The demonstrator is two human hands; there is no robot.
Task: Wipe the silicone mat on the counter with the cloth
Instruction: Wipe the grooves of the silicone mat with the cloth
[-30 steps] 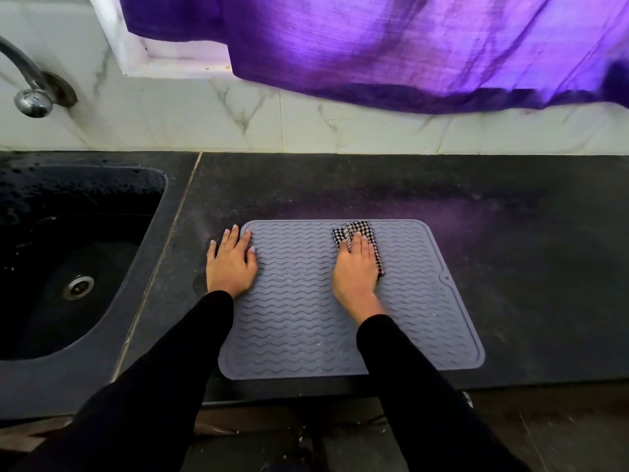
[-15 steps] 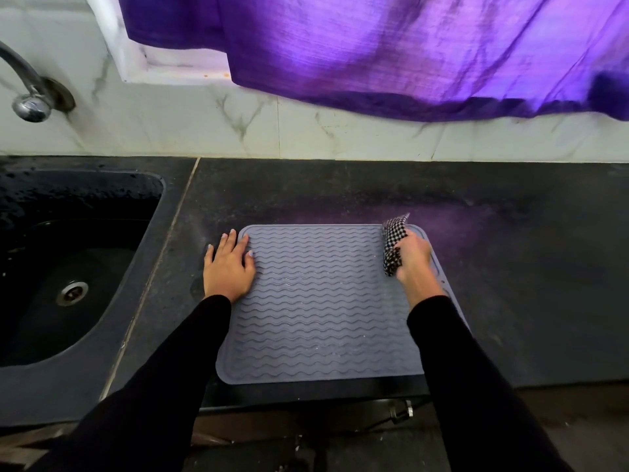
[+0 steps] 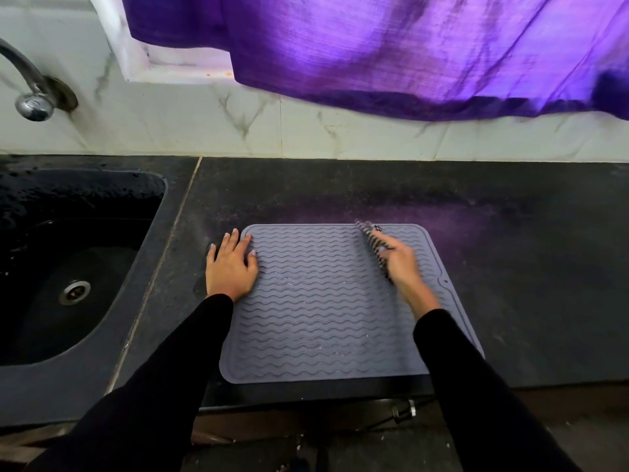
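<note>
Counter (image 3: 510, 267) carries the grey mat (image 3: 316, 311), lying flat near its front edge, sink (image 3: 68, 267) to the left. Left hand (image 3: 229, 269) lies flat with fingers spread across the mat's left edge, pinning it; right hand (image 3: 400, 264), blurred, grips the checked cloth (image 3: 374, 243) on the mat's far right part. Wiping looks mid-course: wet glints and specks show on centre and near rows, likely not finished.

Grey ribbed mat (image 3: 320, 301) flat on counter — checked cloth (image 3: 374, 245) atop.
</note>
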